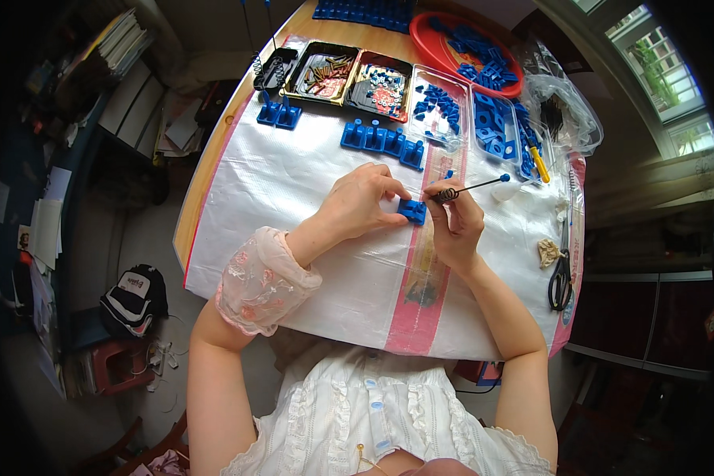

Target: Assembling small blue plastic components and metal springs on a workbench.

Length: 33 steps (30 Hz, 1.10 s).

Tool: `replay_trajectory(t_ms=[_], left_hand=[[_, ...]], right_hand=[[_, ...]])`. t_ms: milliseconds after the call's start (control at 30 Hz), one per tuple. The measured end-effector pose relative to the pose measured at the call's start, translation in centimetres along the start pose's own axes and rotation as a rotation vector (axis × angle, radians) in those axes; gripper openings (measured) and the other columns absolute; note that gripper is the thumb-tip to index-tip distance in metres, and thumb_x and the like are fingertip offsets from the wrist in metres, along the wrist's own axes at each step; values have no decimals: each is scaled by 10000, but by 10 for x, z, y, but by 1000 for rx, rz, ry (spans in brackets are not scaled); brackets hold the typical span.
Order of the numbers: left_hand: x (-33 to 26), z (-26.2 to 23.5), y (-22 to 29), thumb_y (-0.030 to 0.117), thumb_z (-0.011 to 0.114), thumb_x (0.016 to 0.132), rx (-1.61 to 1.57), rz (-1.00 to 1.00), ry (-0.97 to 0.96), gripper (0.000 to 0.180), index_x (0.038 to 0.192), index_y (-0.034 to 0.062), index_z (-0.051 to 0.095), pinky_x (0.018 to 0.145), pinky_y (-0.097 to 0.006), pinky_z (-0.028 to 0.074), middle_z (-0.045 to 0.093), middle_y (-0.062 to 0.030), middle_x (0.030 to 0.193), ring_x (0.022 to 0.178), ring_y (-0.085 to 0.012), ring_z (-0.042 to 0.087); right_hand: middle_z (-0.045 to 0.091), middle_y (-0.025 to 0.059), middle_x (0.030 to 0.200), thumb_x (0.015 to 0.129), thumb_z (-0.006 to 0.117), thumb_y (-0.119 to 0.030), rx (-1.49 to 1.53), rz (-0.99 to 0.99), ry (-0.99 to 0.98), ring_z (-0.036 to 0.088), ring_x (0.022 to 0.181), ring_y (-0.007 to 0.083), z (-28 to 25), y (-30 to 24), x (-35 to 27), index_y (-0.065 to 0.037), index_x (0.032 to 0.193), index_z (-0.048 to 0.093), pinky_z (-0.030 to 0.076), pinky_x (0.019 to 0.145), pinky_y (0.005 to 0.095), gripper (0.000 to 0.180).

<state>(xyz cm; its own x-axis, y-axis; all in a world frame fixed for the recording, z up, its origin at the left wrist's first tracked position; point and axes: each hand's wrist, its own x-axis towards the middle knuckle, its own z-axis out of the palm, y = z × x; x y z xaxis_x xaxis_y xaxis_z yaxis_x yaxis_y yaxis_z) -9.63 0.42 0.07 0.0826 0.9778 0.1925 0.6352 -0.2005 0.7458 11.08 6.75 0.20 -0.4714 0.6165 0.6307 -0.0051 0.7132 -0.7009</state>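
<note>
My left hand [362,200] pinches a small blue plastic bracket [412,210] at its left side, on the white sheet. My right hand [458,226] is closed on a thin dark rod with a black coil spring [446,195] at its near end and a blue tip [504,178] at its far end. The spring end is beside the bracket; whether they touch I cannot tell. Just beyond my hands stands a row of blue brackets [382,143]. Another joined pair of blue brackets [278,113] sits farther left.
Along the back are a tray of brass-coloured screws [321,77], a tray of tiny parts [378,86], a clear tray of blue pieces [439,109] and a red basin [420,47]. A yellow-handled tool [539,165] leans at right. Black scissors [561,284] lie near the right edge.
</note>
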Motion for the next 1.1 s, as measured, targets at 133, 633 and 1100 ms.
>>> replay_trajectory(t_ms=[133, 633, 1100], left_hand=[[0, -1, 3, 333, 912, 792, -4, -2, 3, 330, 1052, 142, 842, 858, -387, 555, 691, -58, 938, 948, -245, 676], [2, -1, -4, 337, 931, 776, -19, 15, 4, 343, 1042, 138, 844, 767, -349, 555, 701, -48, 904, 863, -206, 683], [1, -1, -5, 319, 916, 776, -15, 9, 23, 317, 1011, 119, 845, 774, -374, 560, 701, -50, 892, 890, -227, 693]], right_hand=[[675, 115, 1064, 952, 647, 190, 30, 20, -62, 666, 946, 171, -3, 1, -3, 72, 1107, 675, 546, 858, 277, 196], [733, 116, 1009, 939, 719, 101, -6, 14, -40, 723, 858, 187, -4, -2, 3, 18, 1094, 706, 578, 772, 301, 177], [671, 151, 1096, 882, 636, 219, 118, 32, -133, 679, 1001, 201, -9, -6, 2, 73, 1194, 653, 553, 890, 297, 345]])
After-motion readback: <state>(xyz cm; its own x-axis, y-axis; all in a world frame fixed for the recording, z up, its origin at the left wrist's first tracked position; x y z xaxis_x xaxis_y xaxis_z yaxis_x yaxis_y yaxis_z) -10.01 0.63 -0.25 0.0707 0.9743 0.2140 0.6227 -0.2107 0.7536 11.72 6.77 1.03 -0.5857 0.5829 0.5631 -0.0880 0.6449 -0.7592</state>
